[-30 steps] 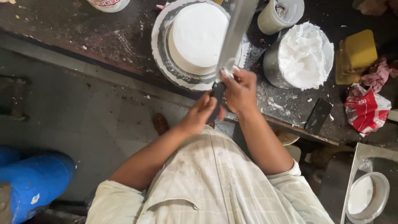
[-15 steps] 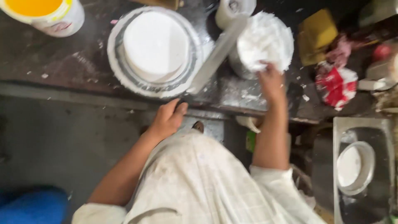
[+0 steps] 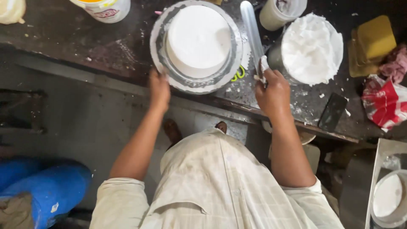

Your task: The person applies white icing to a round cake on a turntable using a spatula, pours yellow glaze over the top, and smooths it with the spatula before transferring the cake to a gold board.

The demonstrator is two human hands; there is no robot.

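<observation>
A round white frosted cake sits on a grey turntable at the edge of a dark worktable. My left hand rests on the turntable's near-left rim. My right hand grips the handle of a long metal spatula, whose blade points away from me, just right of the cake. A metal bowl heaped with white cream stands immediately right of the spatula.
A cup stands behind the bowl, a white tub with yellow contents at back left. Yellow sponges, a red-and-white bag and a dark flat scraper lie to the right. A blue barrel stands on the floor at left.
My right hand left the cream bowl and now holds the spatula beside the cake. My left hand moved from the spatula handle up to the turntable rim.
</observation>
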